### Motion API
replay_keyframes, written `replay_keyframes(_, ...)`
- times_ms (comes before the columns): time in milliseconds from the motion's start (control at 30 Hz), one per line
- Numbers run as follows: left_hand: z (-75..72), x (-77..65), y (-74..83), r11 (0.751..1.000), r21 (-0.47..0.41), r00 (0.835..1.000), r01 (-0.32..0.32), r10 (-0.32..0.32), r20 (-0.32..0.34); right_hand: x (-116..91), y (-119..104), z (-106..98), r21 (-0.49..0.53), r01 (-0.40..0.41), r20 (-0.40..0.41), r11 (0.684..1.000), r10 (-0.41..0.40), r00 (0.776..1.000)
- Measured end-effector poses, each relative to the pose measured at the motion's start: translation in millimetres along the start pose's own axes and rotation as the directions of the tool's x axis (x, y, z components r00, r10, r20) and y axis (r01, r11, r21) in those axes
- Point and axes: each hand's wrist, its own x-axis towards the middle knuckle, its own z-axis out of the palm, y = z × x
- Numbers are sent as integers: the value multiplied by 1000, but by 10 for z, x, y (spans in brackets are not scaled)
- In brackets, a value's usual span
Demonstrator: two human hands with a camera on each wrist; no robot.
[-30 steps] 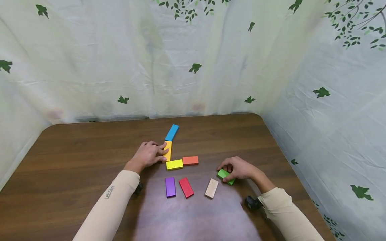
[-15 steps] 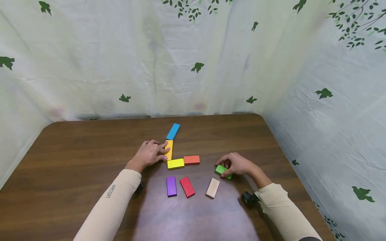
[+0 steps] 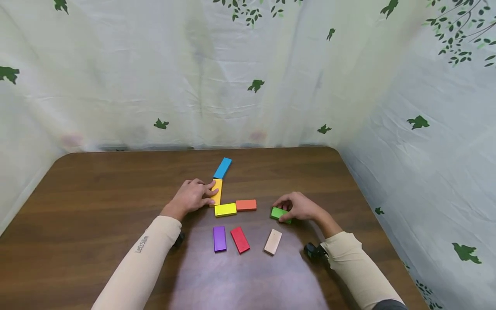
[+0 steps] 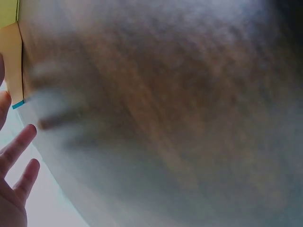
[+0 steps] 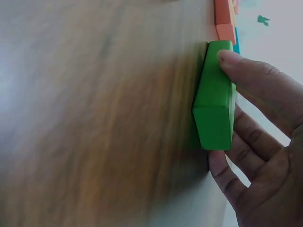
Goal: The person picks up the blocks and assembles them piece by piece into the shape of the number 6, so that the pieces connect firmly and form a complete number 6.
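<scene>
In the head view my left hand [image 3: 190,198] rests its fingertips and thumb on the left side of an orange-yellow block [image 3: 218,190]. The left wrist view shows two of its fingers [image 4: 22,146] straight and spread. My right hand [image 3: 302,206] pinches a green block [image 3: 278,213] between thumb and fingers, low over the table; the right wrist view shows the thumb across one long side. A blue block [image 3: 222,168] adjoins the orange-yellow one's far end. At its near end lies a yellow block [image 3: 225,210], with an orange-red block [image 3: 246,205] end to end on the right.
Nearer me lie a purple block [image 3: 219,239], a red block [image 3: 240,240] and a pale wooden block [image 3: 273,242], all apart from one another. The brown table [image 3: 116,206] ends at a leaf-patterned curtain [image 3: 193,86] behind and at the right.
My right hand has moved left and slightly away from me with the green block, which has turned a little and come nearer the orange-red block. My left hand stays at the orange-yellow block.
</scene>
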Motion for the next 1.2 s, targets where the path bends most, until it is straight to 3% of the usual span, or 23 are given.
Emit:
replay_keyframes(267,61,55,56,1000,-8,1000,-1,1,13,-20,22,0,-5,-29,-48,1000,29,998)
replay_keyframes(600,-36,33,35,1000,10,1000,2,-2,3,142,0,-12,13,-24,-78,1000,25,997)
replay_keyframes(1200,-19,12,1,1000,5,1000,21,-21,10,362,-32,15,3,-11,-63,1000,11,998)
